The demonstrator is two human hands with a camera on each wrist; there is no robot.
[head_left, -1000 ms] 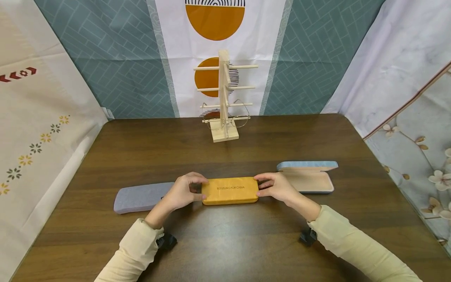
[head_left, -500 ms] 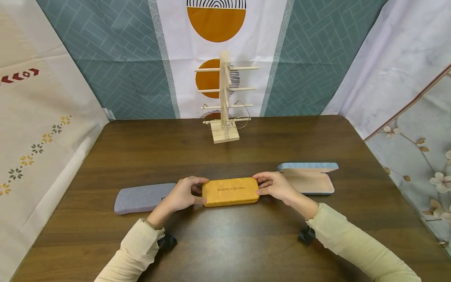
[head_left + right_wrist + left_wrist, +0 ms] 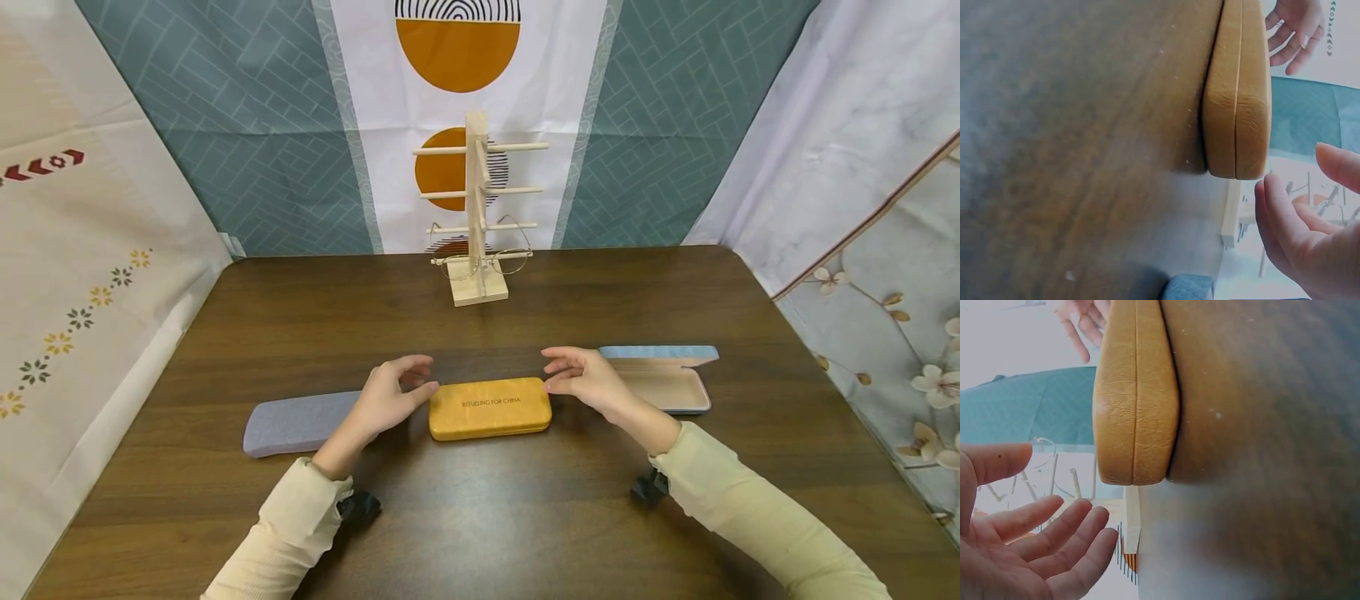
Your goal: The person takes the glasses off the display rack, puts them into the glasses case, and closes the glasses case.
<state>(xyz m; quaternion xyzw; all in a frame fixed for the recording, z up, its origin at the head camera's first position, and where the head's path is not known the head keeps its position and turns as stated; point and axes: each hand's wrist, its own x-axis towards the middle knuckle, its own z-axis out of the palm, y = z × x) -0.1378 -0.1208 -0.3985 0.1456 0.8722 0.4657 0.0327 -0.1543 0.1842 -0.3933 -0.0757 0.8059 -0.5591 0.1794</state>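
Observation:
A yellow glasses case (image 3: pixel 491 410), lid closed and lettered "REFUELING FOR CHINA", lies on the table between both hands. My left hand (image 3: pixel 392 395) hovers at its left end, fingers loosely bent and holding nothing; the left wrist view shows the palm (image 3: pixel 1029 562) apart from the case (image 3: pixel 1135 394). At the right end my right hand (image 3: pixel 591 382) is raised with nothing in its fingers. In the right wrist view the fingers (image 3: pixel 1282 212) are just off the case's end (image 3: pixel 1238 125).
A grey-blue glasses case (image 3: pixel 296 423) lies left, partly behind the left hand. To the right, a light-blue glasses case (image 3: pixel 667 387) stands open. Wire-framed glasses (image 3: pixel 513 260) hang on a wooden rack (image 3: pixel 477 200) at the back of the dark table (image 3: pixel 480 533).
Both hands have let go of the yellow case's ends and lifted slightly up and away from it. The case has stayed in its place.

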